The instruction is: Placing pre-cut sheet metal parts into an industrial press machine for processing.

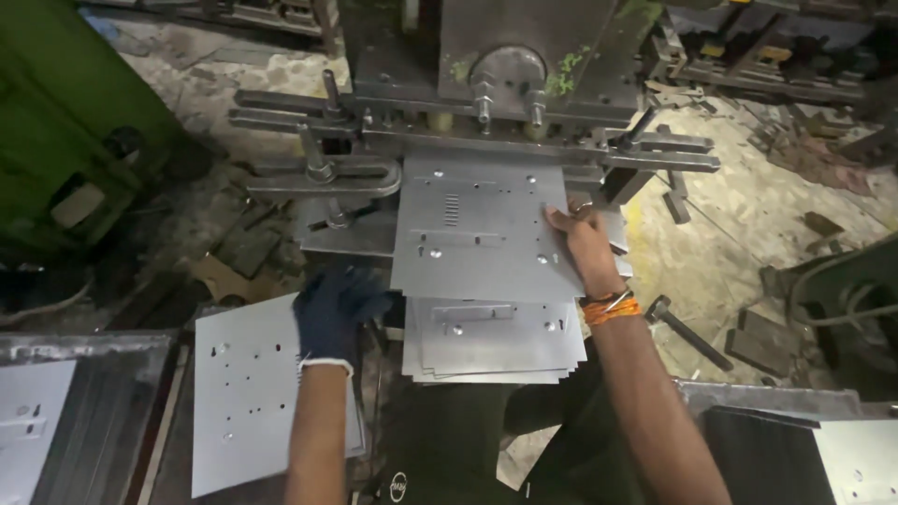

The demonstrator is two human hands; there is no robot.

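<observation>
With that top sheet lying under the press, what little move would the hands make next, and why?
Probably a small nudge by the right hand, pushing the top metal sheet squarely in under the press head. That hand already rests on the sheet's right edge, and the sheet lies partly on the press bed, overhanging the stack of sheets. The gloved left hand sits at its lower left corner and could steady it.

The left hand (334, 313) wears a dark blue glove with white cuff; the right hand (582, 245) is bare, orange wrist threads.

— Press bed (365, 234)?
— Punched metal sheet (477, 234) on it, right hand (580, 245) on its right edge.
— Nearer?
— Sheet stack (496, 341) just before it; single sheet (248, 393) lower left, under left hand (332, 313).
</observation>
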